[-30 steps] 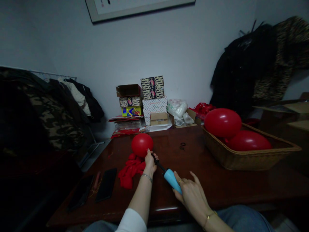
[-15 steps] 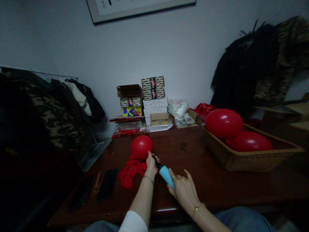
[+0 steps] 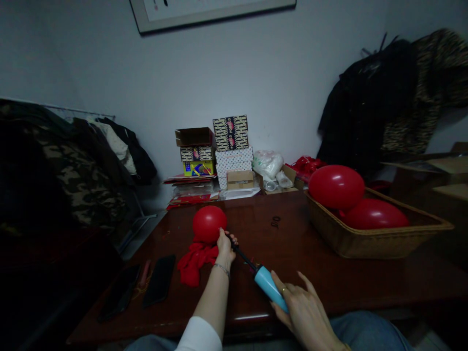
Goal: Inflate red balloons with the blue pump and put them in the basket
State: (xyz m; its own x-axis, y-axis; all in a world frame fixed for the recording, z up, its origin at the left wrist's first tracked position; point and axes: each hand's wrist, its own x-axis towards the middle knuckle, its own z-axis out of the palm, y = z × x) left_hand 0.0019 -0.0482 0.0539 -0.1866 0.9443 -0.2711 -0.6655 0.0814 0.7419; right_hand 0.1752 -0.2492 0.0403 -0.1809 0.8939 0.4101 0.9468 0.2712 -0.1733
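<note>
A small, partly inflated red balloon (image 3: 209, 224) sits on the black nozzle end of a hand pump (image 3: 269, 286) with a light blue barrel. My left hand (image 3: 225, 246) is closed round the balloon's neck and the black end of the pump. The black rod shows at length between that hand and the blue barrel. My right hand (image 3: 303, 302) grips the lower end of the barrel, with one or two fingers lifted off it. Beneath the balloon lies a heap of limp red balloons (image 3: 193, 261), left of my left wrist.
At the right, a wicker basket (image 3: 369, 243) holds two big red balloons (image 3: 336, 186). Scissors (image 3: 275, 222) lie mid-table. Two dark flat devices (image 3: 159, 280) lie on the left. Stacked boxes (image 3: 234, 163) and a plastic bag (image 3: 268, 163) stand by the wall.
My right hand has drawn the blue barrel down and right, away from my left hand, exposing the black rod. The balloon and my left hand appear slightly farther left; the balloon looks slightly larger.
</note>
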